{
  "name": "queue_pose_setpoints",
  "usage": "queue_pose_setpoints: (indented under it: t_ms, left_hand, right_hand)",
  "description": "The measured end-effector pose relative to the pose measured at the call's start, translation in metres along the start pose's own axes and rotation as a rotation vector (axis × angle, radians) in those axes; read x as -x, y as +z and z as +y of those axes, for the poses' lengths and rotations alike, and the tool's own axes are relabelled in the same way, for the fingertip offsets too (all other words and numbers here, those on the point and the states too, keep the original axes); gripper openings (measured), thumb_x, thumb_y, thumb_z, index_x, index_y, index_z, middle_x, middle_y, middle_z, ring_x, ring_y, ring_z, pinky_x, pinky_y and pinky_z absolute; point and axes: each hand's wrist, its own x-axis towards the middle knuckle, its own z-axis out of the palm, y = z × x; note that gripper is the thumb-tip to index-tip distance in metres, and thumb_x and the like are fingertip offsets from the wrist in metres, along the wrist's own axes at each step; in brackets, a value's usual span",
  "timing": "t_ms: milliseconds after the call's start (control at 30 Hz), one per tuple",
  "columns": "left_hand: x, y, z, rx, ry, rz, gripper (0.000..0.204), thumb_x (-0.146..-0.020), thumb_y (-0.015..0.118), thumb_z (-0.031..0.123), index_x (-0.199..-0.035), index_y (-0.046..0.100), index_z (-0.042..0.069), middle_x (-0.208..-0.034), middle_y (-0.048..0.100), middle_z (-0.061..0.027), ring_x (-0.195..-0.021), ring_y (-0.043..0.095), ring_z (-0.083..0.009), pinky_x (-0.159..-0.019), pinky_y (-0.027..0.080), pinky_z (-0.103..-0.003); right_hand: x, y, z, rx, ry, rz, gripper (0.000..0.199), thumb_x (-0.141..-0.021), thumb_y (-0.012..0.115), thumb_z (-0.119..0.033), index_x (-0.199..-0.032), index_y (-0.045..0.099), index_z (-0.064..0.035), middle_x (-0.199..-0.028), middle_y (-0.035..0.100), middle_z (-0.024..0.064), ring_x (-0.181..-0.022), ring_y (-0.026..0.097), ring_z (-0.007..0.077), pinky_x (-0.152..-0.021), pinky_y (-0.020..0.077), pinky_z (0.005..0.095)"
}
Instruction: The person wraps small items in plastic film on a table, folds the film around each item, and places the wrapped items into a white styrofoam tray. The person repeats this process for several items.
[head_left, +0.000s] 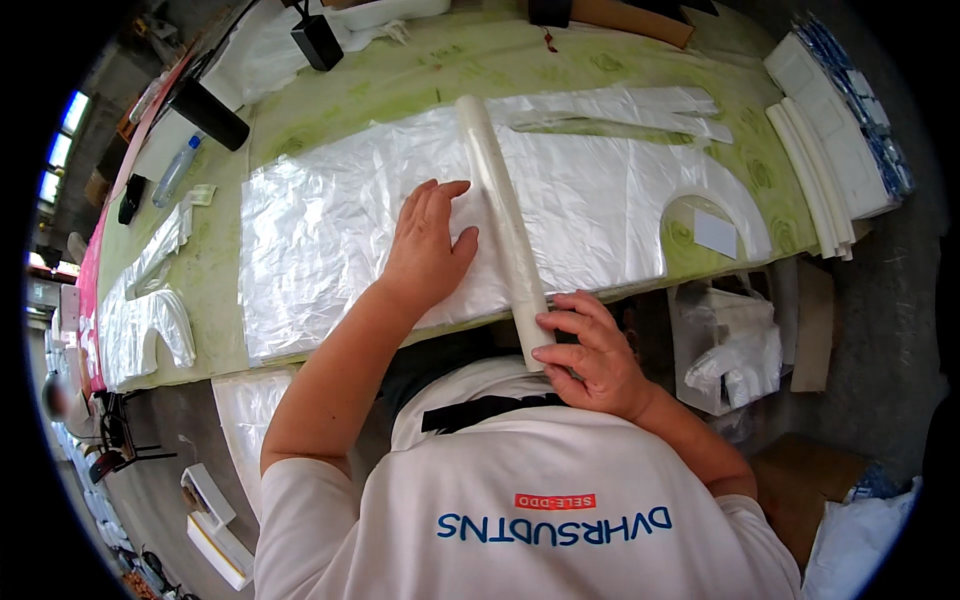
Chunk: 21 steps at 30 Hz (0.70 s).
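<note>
A long, pale tube, like a rolled length of plastic film (pixel 503 215), lies across a white, translucent plastic sheet (pixel 320 225) shaped like an apron. The sheet has a curved cutout and long strips at its right side. My left hand (pixel 430 245) is over the sheet just left of the tube, fingers stretched and thumb apart, holding nothing. At the tube's near end, which juts past the table edge, my right hand (pixel 592 352) has its fingers bent against the side. The underside of that grip is hidden.
The table (pixel 370 75) has a green flowered cover. A white card (pixel 714 233) lies in the cutout. Further left are another plastic piece (pixel 165 320), a bottle (pixel 178 172) and a black cylinder (pixel 210 115). White rolls (pixel 812 180) lie at the right; a bin of plastic (pixel 735 350) stands below.
</note>
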Motion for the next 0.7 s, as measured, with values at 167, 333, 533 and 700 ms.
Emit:
queue_pose_setpoints:
  t_ms: [167,333,533,700]
  left_hand:
    - [0.005,0.011,-0.003,-0.246,0.026,-0.086,0.058,-0.09,0.067,0.022,-0.143,0.052,0.005,-0.147,0.049,-0.0178,-0.144,0.036,-0.0406,-0.121,0.024,-0.058]
    - [0.008,0.002,0.005,-0.29,-0.013,-0.2,0.072,-0.086,0.069,0.033,-0.148,0.048,0.003,-0.16,0.034,-0.0181,-0.151,0.023,-0.0412,-0.124,0.016,-0.057]
    - [0.016,-0.006,0.016,-0.331,0.078,-0.283,0.083,-0.081,0.072,0.038,-0.15,0.043,0.001,-0.162,0.031,-0.0187,-0.152,0.02,-0.0433,-0.124,0.014,-0.058]
    - [0.014,-0.007,0.014,-0.279,0.051,-0.3,0.08,-0.08,0.072,0.032,-0.148,0.044,0.001,-0.16,0.033,-0.0183,-0.152,0.022,-0.0419,-0.123,0.016,-0.058]
  right_hand:
    - [-0.005,0.003,-0.001,-0.018,-0.002,0.013,0.034,-0.074,0.078,-0.004,-0.107,0.07,-0.0101,-0.13,0.061,0.0142,-0.128,0.053,0.0398,-0.111,0.0404,0.0554]
    - [-0.023,0.0,0.001,-0.038,0.022,-0.024,0.042,-0.075,0.08,-0.01,-0.116,0.069,-0.0082,-0.137,0.057,0.0175,-0.134,0.048,0.0438,-0.114,0.0365,0.0557]
    - [-0.045,0.004,0.008,-0.055,-0.008,0.006,0.042,-0.076,0.081,-0.013,-0.116,0.069,-0.0088,-0.137,0.056,0.0173,-0.134,0.046,0.0433,-0.113,0.0378,0.0542]
    - [-0.051,0.014,0.011,0.029,-0.003,-0.079,0.038,-0.079,0.08,-0.02,-0.114,0.069,-0.0099,-0.133,0.059,0.0131,-0.132,0.047,0.0408,-0.114,0.0361,0.0535]
